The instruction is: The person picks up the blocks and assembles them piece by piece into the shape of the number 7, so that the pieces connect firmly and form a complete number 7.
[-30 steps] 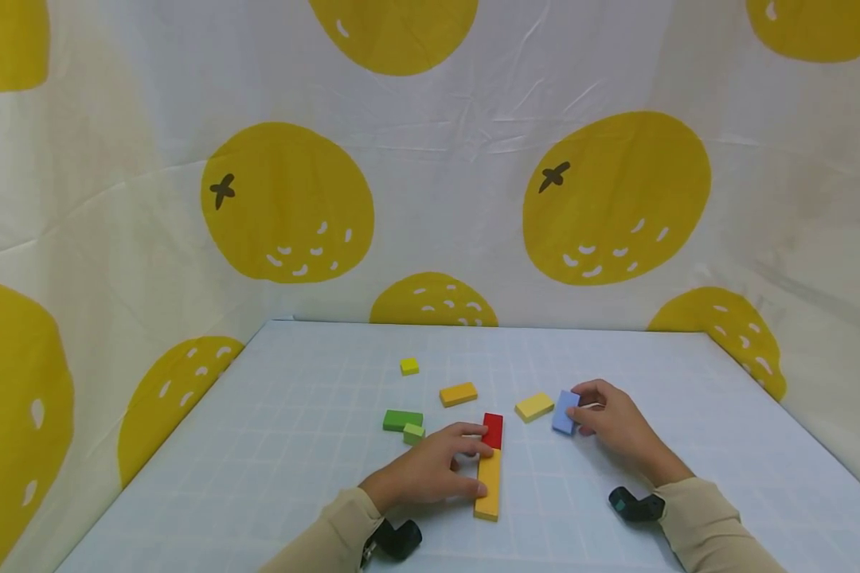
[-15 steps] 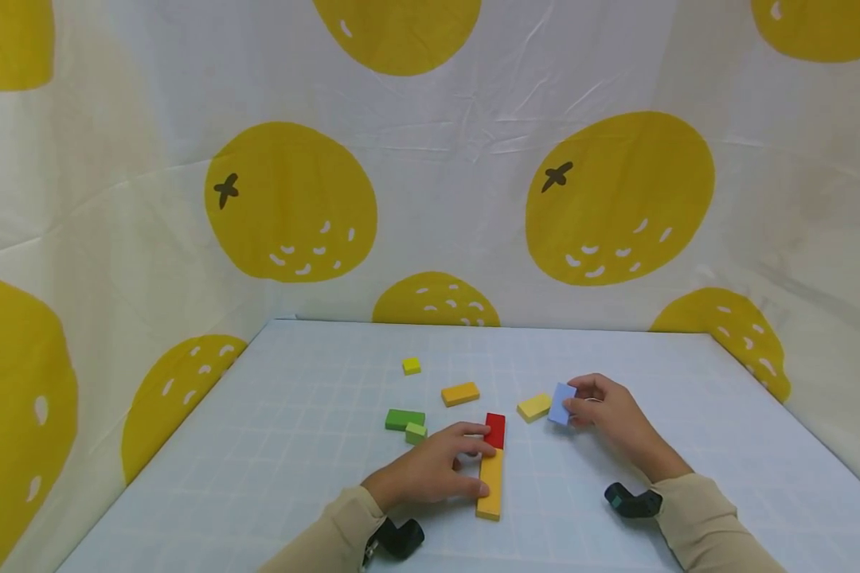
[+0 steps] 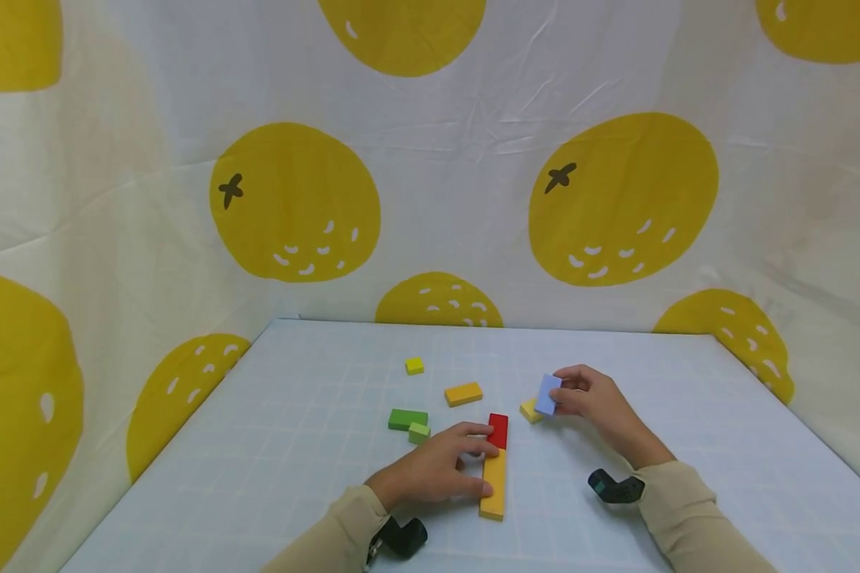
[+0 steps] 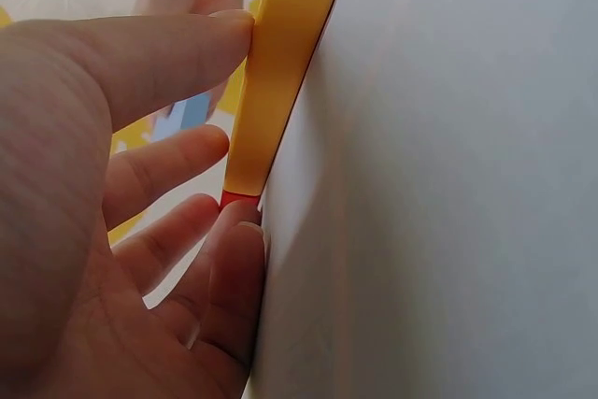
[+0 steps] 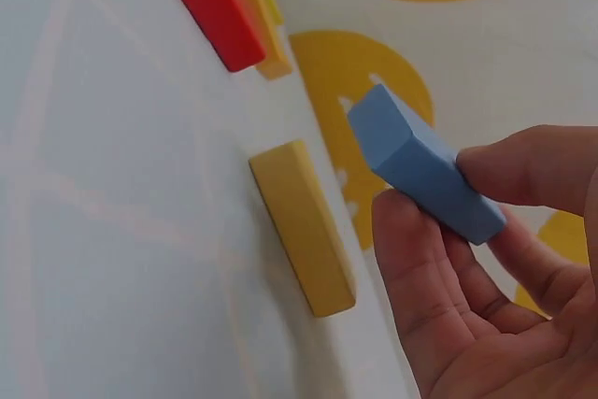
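Note:
My right hand (image 3: 596, 402) pinches a blue block (image 5: 416, 170) between thumb and fingers, held tilted and raised off the table. In the head view the blue block partly covers a pale yellow block (image 3: 529, 411); the right wrist view shows the two apart. My left hand (image 3: 440, 463) rests its thumb on a long orange block (image 3: 494, 487) and its fingertips near the join with a red block (image 3: 498, 430). Orange and red lie end to end in one line. From the left wrist, the thumb touches the upper edge of the orange block (image 4: 276, 81), the fingers loosely bent.
Left of the line, a green block (image 3: 404, 419) lies with a small light green block (image 3: 419, 434) at its front corner. Farther back are a shorter orange block (image 3: 463, 394) and a small bright yellow cube (image 3: 414, 365). A fruit-print curtain (image 3: 451, 183) stands behind the table.
My right hand has lifted the blue block from the table and carried it left, to above the pale yellow block. The left hand stays in place on the orange and red blocks.

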{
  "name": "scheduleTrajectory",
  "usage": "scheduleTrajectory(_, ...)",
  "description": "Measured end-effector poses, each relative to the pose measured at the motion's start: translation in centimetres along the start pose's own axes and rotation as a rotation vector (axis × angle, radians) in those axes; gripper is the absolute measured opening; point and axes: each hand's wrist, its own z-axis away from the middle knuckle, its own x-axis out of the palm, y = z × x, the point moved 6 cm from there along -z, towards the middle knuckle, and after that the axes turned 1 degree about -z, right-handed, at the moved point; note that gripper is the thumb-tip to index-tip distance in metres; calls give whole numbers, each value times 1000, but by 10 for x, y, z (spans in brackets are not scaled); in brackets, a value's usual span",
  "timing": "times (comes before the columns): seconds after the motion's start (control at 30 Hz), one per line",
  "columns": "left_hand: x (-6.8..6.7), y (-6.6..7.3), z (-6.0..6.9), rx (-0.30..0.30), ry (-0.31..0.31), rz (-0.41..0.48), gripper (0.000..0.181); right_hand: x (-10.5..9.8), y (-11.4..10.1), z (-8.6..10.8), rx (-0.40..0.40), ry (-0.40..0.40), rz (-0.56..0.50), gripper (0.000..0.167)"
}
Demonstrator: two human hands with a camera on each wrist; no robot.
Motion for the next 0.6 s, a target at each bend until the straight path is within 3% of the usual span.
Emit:
scheduleTrajectory(0.33,-2,2,4,10,-5,6,40,13,-6,-15,-29,-40,-102,45)
scheduleTrajectory(0.6,-1,2,2,20,-6,8,39,20,-9,-25,-26,-65,-60,44)
